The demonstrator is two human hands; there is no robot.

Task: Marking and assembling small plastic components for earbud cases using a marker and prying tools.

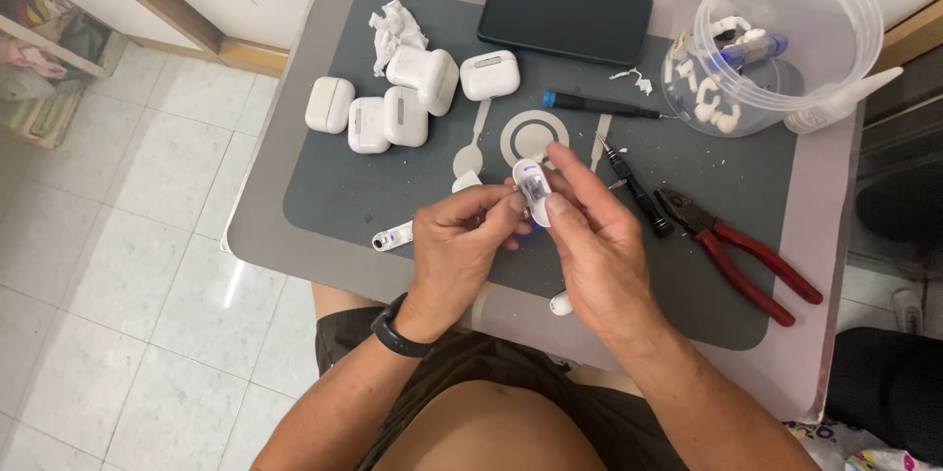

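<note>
Hands (530,225) both pinch earbud case shell (533,188) w/ pliers (739,253), screwdrivers nearby.

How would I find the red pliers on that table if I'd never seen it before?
Start at the dark grey work mat covering the small table, and go to its right side, past the right hand. There lie the red-handled pliers with black jaws, handles pointing toward the table's lower right corner. The slim black screwdriver beside them is straight and plain; only the pliers have two red handles.
</note>
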